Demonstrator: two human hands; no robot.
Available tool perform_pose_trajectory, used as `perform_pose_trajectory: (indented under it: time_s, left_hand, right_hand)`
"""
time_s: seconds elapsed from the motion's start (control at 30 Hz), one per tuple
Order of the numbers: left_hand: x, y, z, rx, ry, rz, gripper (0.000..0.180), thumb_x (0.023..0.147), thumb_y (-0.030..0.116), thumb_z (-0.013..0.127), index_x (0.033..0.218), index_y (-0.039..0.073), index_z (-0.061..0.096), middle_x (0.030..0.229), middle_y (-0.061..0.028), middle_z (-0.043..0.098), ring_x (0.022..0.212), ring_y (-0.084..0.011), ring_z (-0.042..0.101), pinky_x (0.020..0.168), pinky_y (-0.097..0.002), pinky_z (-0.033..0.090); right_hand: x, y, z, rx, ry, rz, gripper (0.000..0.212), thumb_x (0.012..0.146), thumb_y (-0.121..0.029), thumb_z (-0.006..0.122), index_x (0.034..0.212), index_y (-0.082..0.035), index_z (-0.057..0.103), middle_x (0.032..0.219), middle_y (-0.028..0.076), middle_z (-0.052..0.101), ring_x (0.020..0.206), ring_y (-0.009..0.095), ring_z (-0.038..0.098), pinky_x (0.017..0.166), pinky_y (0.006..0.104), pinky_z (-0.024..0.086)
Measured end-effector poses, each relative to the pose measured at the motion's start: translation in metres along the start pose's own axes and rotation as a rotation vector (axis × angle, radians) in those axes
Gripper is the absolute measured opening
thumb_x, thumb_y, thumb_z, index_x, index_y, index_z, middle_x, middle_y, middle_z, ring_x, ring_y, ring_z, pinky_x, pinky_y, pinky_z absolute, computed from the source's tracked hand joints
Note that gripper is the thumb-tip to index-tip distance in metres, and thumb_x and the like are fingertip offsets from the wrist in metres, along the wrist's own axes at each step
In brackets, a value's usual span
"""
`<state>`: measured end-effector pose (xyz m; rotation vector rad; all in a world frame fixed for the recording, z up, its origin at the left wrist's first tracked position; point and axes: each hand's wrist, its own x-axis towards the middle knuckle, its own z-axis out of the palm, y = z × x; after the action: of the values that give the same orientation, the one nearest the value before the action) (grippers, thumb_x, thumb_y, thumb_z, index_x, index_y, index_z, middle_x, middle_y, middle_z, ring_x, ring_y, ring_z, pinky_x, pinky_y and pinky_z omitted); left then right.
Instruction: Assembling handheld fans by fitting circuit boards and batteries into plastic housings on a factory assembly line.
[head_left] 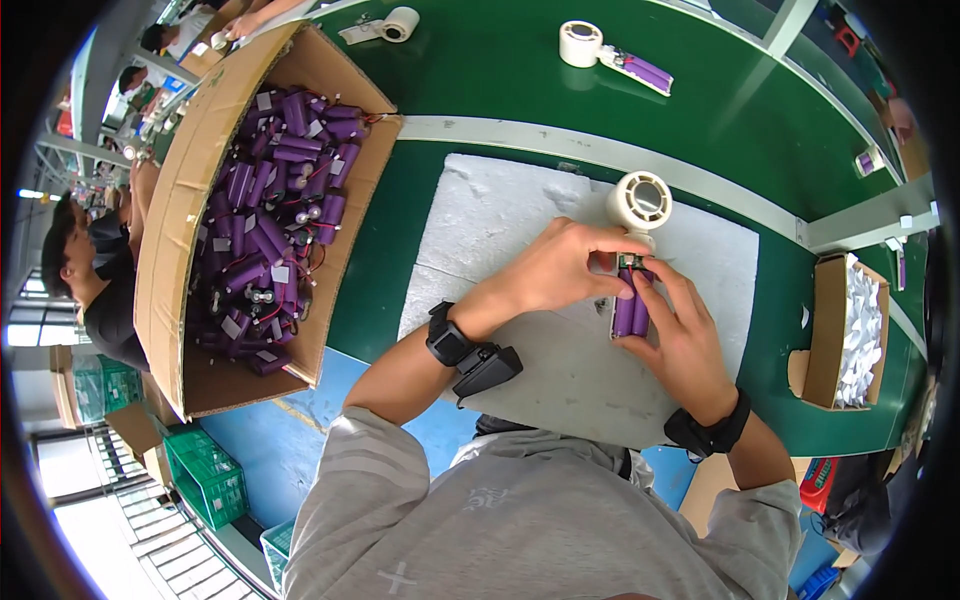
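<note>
A white handheld fan (640, 203) lies on a pale foam sheet (500, 200), its handle pointing toward me. The handle is uncovered, showing a purple battery pack (626, 316) with a small green circuit board (630, 261) above it, near the fan head. My left hand (565, 265) grips the fan at its neck and upper handle, thumb by the top of the batteries. From the right, my right hand (688, 335) holds the handle and battery pack, with fingertips by the board and thumb lower down. My fingers hide part of the wiring.
At the left stands a large cardboard box (165, 250) heaped with purple battery packs (270, 235). Two more fans, one closer (580, 45) and one at upper left (398, 25), lie beyond a pale ledge (590, 148). A small carton (828, 335) of white pieces sits right. Another person (110, 290) is far left.
</note>
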<state>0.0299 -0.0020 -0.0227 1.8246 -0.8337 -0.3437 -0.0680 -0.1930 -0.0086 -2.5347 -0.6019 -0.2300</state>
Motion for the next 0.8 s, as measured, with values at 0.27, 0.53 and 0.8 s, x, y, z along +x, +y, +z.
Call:
perform_pose_trajectory:
  time_s: [0.27, 0.53, 0.8]
  left_hand:
    - [0.002, -0.028, -0.055, 0.443, 0.72, -0.017, 0.043, 0.077, 0.008, 0.075, 0.119, 0.01, 0.064, 0.11, -0.0098, 0.066, 0.074, -0.0134, 0.065, 0.061, -0.027, 0.053]
    - [-0.049, -0.063, -0.15, 0.152, 1.41, -0.292, 0.048, 0.088, 0.003, 0.056, 0.134, -0.002, 0.042, 0.084, -0.0145, 0.067, 0.056, -0.0169, 0.065, 0.045, -0.0285, 0.052]
    - [-0.069, -0.068, -0.157, 0.509, 1.411, -0.44, 0.02, 0.091, 0.005, 0.056, 0.105, -0.007, 0.065, 0.083, -0.015, 0.069, 0.062, -0.0177, 0.068, 0.049, -0.0291, 0.054]
  right_hand:
    - [0.036, 0.068, -0.008, -0.114, 0.256, 0.23, 0.058, 0.073, -0.007, 0.076, 0.125, 0.001, 0.054, 0.135, 0.018, 0.046, 0.116, 0.036, 0.052, 0.097, 0.0392, 0.046]
    - [0.009, 0.072, 0.0, 0.144, 0.233, 0.121, 0.03, 0.079, -0.002, 0.068, 0.108, -0.002, 0.061, 0.116, 0.014, 0.058, 0.104, 0.033, 0.058, 0.087, 0.0348, 0.049]
    - [0.007, 0.079, 0.004, 0.381, 0.296, 0.176, 0.017, 0.079, -0.002, 0.068, 0.096, 0.0, 0.062, 0.1, 0.011, 0.061, 0.085, 0.028, 0.061, 0.075, 0.0324, 0.051]
